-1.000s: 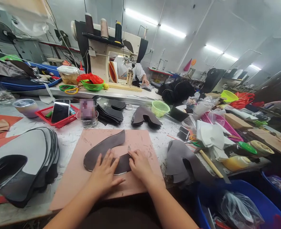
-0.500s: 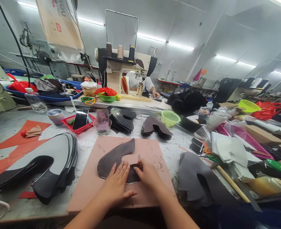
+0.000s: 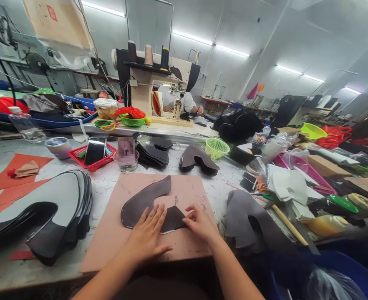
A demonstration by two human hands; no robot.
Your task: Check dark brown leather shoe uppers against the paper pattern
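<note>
Workbench [image 3: 217, 187]: dark curved panel [image 3: 140, 200] lies on pink board [image 3: 102, 250]. Left hand [image 3: 149, 233] flat on it, gripping nothing. Right hand [image 3: 201, 225], half-curled, has shifted to the right corner, uncovering that end; pinch unconfirmed. Edge handling appears underway.

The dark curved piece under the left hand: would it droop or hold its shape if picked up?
The dark curved piece looks thin, so it is probably light. Its narrow ends may droop if lifted from one side. Lying mostly flat on the pink board, it seems unlikely to roll.
</note>
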